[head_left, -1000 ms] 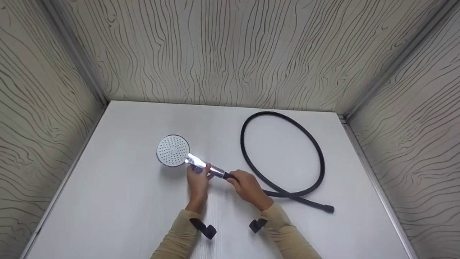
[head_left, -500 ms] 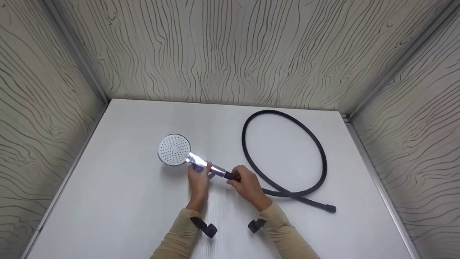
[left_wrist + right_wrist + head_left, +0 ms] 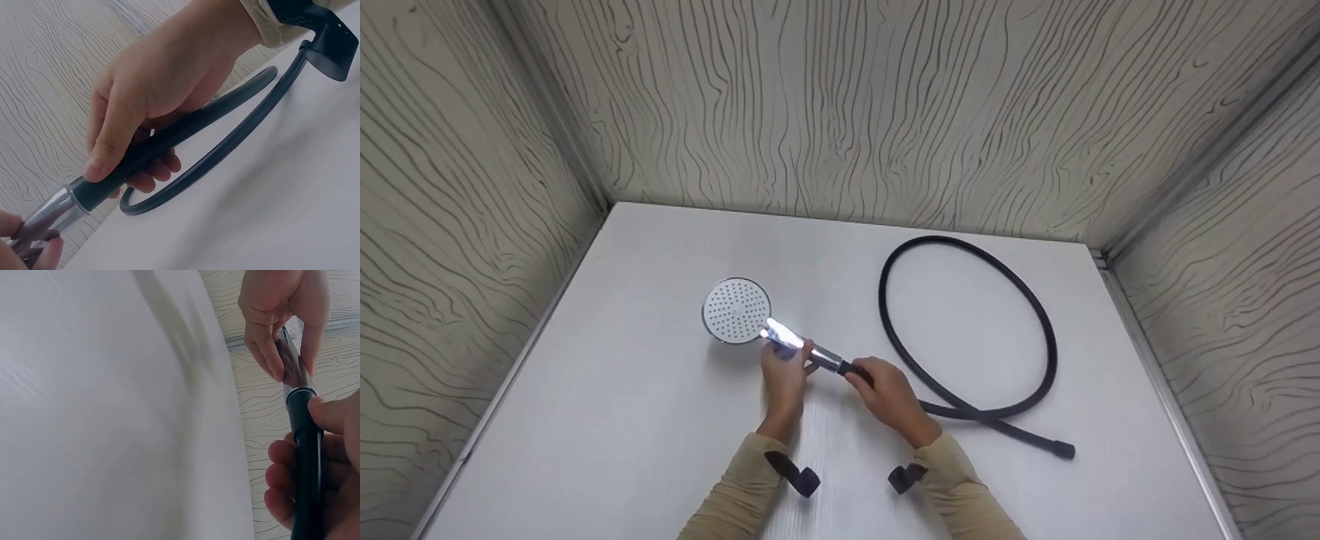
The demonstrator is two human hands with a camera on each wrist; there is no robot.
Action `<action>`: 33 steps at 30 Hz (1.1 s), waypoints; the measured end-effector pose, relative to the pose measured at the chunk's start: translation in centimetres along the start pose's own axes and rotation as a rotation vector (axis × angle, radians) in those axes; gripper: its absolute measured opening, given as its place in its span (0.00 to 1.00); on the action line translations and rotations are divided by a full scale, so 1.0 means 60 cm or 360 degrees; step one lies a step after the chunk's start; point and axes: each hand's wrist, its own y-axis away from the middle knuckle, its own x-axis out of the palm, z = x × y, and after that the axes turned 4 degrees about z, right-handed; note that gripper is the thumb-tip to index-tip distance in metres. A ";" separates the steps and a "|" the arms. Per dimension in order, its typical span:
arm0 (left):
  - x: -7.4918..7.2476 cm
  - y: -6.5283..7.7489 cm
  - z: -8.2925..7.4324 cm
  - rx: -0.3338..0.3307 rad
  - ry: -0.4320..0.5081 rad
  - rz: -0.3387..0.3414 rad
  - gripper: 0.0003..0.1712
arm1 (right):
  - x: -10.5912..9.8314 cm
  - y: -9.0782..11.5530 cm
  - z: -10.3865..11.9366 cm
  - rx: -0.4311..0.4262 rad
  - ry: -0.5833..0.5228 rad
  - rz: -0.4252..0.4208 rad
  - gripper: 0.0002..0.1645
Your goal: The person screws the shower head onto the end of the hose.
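Observation:
In the head view, a chrome shower head (image 3: 736, 310) with a round white nozzle face points up toward the camera. My left hand (image 3: 785, 379) grips its shiny handle, thumb and fingers on either side. At the handle's lower end is the black connector of a shower hose (image 3: 1051, 337), lined up with the handle and meeting it. My right hand (image 3: 889, 394) holds the hose just behind that joint. The left wrist view shows the right thumb lying along the black connector (image 3: 93, 194), fingers curled beneath. From the right wrist, the left fingers (image 3: 270, 360) pinch the chrome handle.
The rest of the hose lies in a wide loop on the white table (image 3: 622, 420), crossing itself at right. Its free end (image 3: 1063, 450) points to the front right. Wood-patterned panels (image 3: 840, 112) enclose the back and sides.
The right hand's fingers lifted and shifted on the hose connector half a second ago, and now wrap it again. The left hand keeps its hold on the handle. The head view has shifted slightly.

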 end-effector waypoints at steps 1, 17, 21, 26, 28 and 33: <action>-0.001 0.000 0.002 -0.0003 -0.0005 0.0008 0.30 | 0.001 0.001 0.001 0.0017 -0.0016 -0.0013 0.12; -0.003 -0.001 0.005 -0.0001 0.0023 -0.0018 0.31 | 0.008 0.000 0.000 -0.0099 0.0109 -0.0114 0.05; -0.004 -0.001 0.006 -0.0001 0.0003 -0.0014 0.30 | -0.001 -0.001 0.002 -0.0046 0.0072 0.0029 0.08; -0.006 -0.001 0.004 -0.0040 -0.0029 0.0002 0.31 | -0.004 0.000 0.004 0.0028 -0.0018 0.0090 0.10; -0.006 -0.002 0.003 -0.0044 -0.0009 0.0002 0.32 | -0.003 0.002 0.004 0.0033 -0.0037 0.0072 0.12; -0.006 -0.001 0.007 -0.0010 0.0005 -0.0005 0.32 | 0.002 0.006 0.002 0.0042 -0.0052 0.0008 0.15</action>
